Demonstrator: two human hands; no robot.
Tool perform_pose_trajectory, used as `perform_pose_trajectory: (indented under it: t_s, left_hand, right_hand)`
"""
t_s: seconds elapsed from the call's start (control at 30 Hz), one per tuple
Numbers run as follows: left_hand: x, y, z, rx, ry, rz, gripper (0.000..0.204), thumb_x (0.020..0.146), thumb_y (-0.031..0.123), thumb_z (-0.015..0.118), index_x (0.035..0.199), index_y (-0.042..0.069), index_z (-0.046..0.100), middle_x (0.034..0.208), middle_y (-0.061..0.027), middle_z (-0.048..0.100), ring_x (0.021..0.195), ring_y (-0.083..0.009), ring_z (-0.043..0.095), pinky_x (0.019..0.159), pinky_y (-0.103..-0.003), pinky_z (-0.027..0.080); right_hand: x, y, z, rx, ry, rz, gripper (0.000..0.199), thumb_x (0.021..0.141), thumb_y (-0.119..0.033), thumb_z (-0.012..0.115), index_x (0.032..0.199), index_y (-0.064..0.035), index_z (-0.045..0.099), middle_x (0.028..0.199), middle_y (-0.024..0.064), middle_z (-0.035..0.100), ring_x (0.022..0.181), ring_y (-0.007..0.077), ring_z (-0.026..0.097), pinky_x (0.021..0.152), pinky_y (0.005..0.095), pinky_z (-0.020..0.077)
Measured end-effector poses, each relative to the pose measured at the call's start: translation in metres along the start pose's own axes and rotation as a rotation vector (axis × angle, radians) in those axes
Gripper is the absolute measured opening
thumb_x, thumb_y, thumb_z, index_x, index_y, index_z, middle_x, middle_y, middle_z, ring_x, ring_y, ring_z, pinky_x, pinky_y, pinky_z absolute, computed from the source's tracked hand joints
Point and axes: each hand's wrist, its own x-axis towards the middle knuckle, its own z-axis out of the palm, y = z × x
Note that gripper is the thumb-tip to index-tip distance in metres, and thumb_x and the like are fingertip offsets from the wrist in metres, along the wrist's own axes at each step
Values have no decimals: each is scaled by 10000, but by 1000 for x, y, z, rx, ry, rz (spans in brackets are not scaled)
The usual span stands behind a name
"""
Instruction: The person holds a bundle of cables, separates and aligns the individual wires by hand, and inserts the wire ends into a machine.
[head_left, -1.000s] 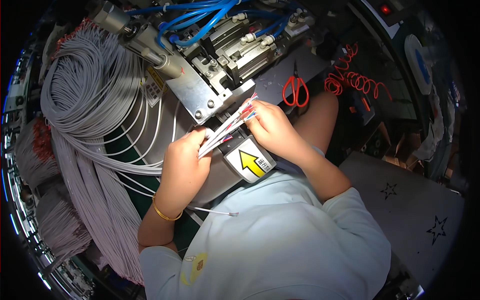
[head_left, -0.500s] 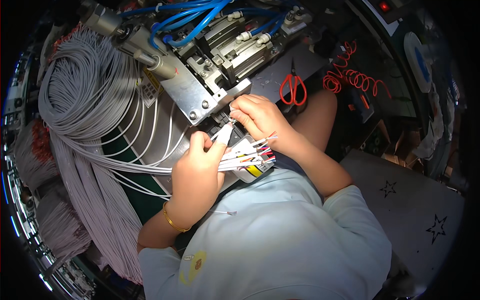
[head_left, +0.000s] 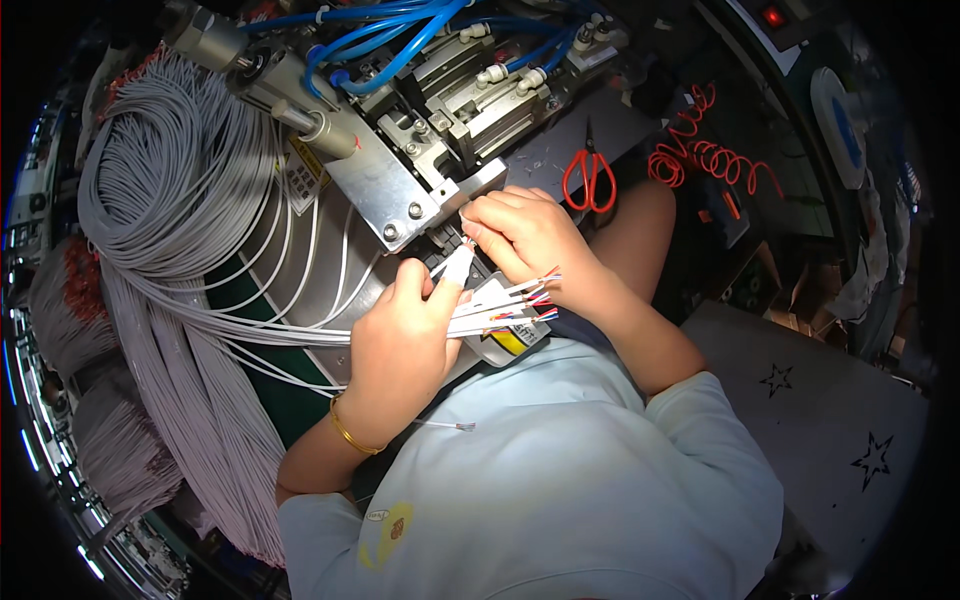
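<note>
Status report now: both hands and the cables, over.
Left hand grips grey cables. Right hand feeds one cable end at metal machine. Red scissors lie apart.

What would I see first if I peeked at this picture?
Probably the huge coil of thin grey cables piled at the left, sweeping down across the bench. In the middle, the left hand grips a fan of those cables with coloured tips, while the right hand feeds one into the silver metal machine with blue hoses. Red-handled scissors lie just behind the right hand.
</note>
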Motion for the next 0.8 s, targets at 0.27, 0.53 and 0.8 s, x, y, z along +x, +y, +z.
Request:
perform_pose_trajectory:
  t_s: [0.27, 0.53, 0.8]
  left_hand:
    - [6, -5, 2, -44, 60, 50, 162, 830, 147, 678, 963, 63, 639, 781, -65, 520, 585, -215, 557, 543, -326, 463]
    - [7, -28, -31, -1084, -231, -507, 219, 926, 212, 637, 845, 9, 641, 663, -31, 591, 583, -80, 489, 548, -239, 399]
    - [0, -28, -18, -939, -175, -258, 191, 942, 172, 613, 870, 1, 656, 695, 22, 609, 615, -39, 490, 582, -212, 407]
  right_hand:
    - [-3, 9, -1, 363, -168, 313, 130, 844, -123, 642, 802, -12, 590, 658, 71, 542, 587, 200, 501, 598, 323, 413]
    - [0, -19, -3, 214, 192, -55, 102, 803, -60, 682, 823, 7, 607, 735, 70, 579, 714, 147, 567, 675, 265, 439]
    - [-6, -33, -7, 806, 71, 250, 62, 835, -8, 657, 890, 16, 643, 851, 87, 639, 805, 159, 599, 736, 267, 465]
